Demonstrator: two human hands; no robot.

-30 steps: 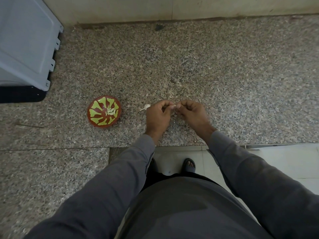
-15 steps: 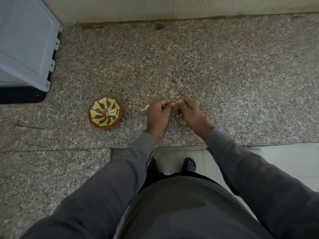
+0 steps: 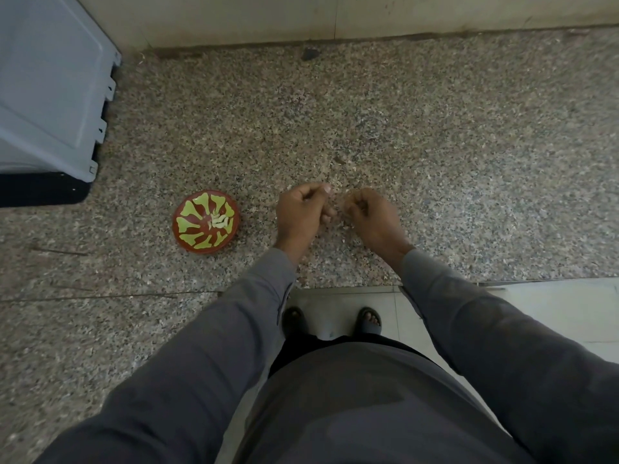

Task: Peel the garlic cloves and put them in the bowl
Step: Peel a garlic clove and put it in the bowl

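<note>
A red-brown bowl with yellow-green petal marks sits on the speckled stone counter; a few pale peeled garlic cloves lie inside it. My left hand hovers just right of the bowl, fingers curled and thumb on top, and the garlic clove it grips is hidden. My right hand is a little further right, apart from the left. Its fingertips pinch a pale tan scrap of garlic skin.
A grey plastic crate stands at the back left. A wall closes the far side. Small skin flakes lie between my hands. The counter's front edge runs below my wrists, with sandalled feet on tiles beneath.
My hands were joined at the fingertips on one clove; now they have pulled apart. The white bit left of my left hand is no longer visible.
</note>
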